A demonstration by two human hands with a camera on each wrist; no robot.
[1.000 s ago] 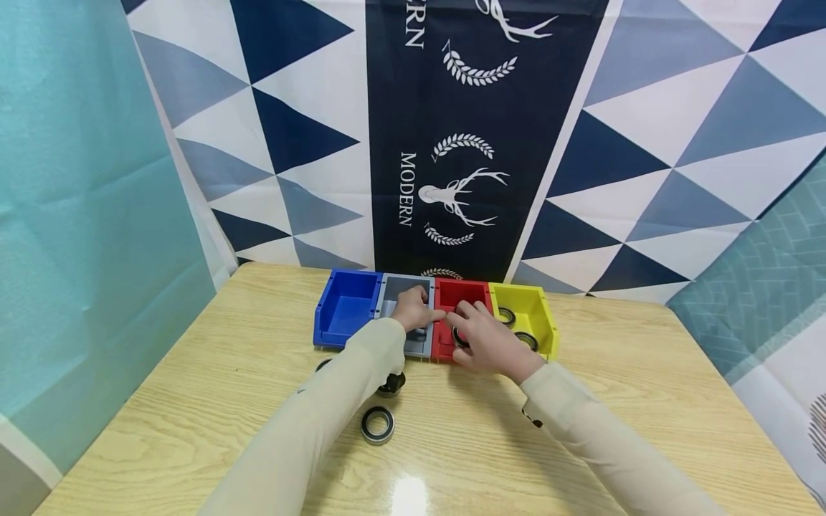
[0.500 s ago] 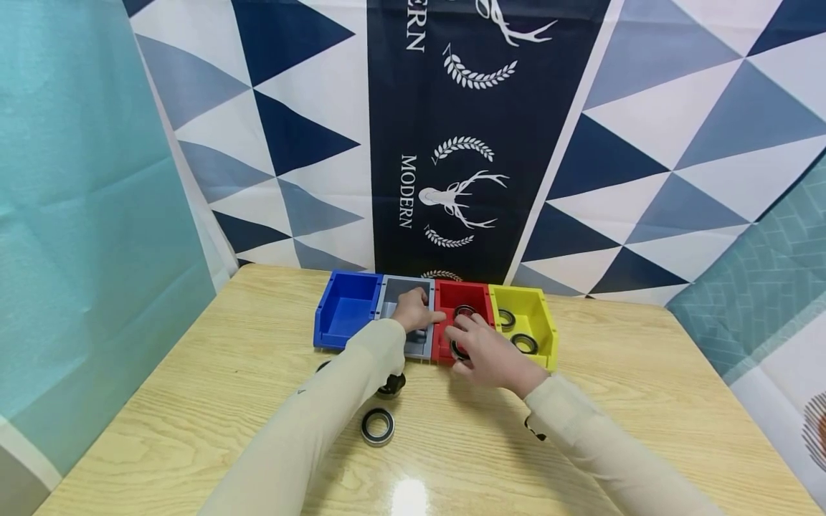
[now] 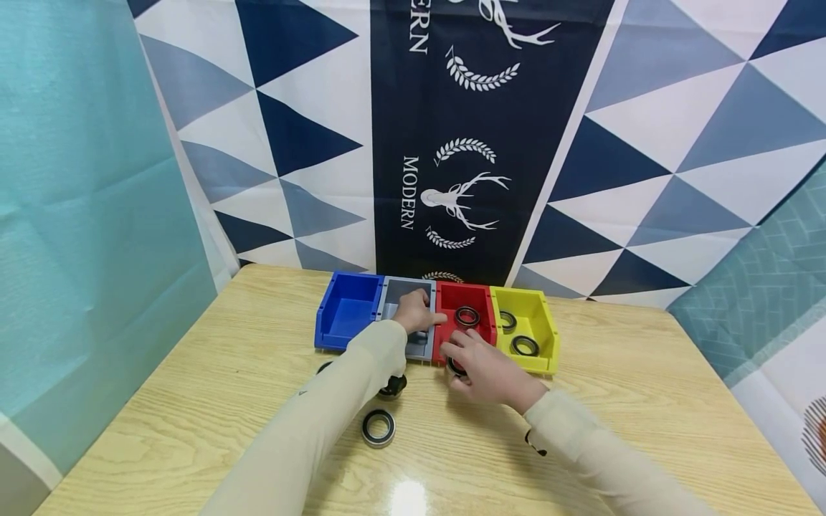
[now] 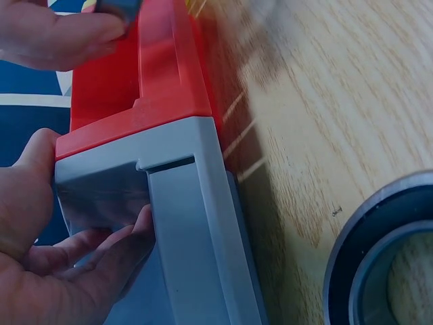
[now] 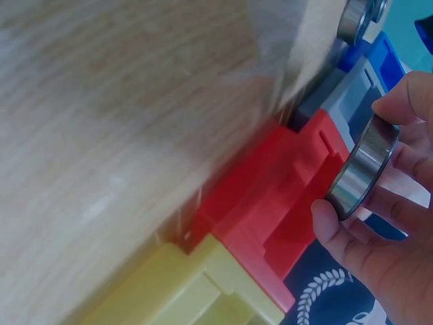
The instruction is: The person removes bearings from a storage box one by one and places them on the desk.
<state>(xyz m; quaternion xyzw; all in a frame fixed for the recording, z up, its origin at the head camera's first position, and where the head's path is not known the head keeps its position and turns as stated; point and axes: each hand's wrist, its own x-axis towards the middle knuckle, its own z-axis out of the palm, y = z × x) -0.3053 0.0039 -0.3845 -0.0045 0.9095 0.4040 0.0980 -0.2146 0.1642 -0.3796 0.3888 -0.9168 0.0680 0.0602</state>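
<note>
My right hand (image 3: 487, 365) pinches a ball bearing (image 5: 365, 166) with a dark face and shiny steel rim between thumb and fingers, just over the front lip of the red bin (image 3: 445, 335). Another bearing (image 3: 467, 317) lies farther back in that bin. My left hand (image 3: 413, 312) grips the side wall of the grey bin (image 4: 203, 223) beside it. Its thumb reaches over the wall shared with the red bin, and its curled fingers are inside the grey one. The sleeve and hand hide part of the grey bin's inside.
A blue bin (image 3: 348, 308) stands at the row's left end, a yellow bin (image 3: 538, 330) with two bearings at its right. One bearing (image 3: 378, 428) lies on the wooden table (image 3: 613, 401); others show partly behind my left sleeve (image 3: 342, 394). A patterned cloth (image 3: 310, 143) hangs behind.
My right hand has drawn the bearing toward me, from inside the red bin to its front lip, uncovering the other bearing there. The left hand has stayed in place.
</note>
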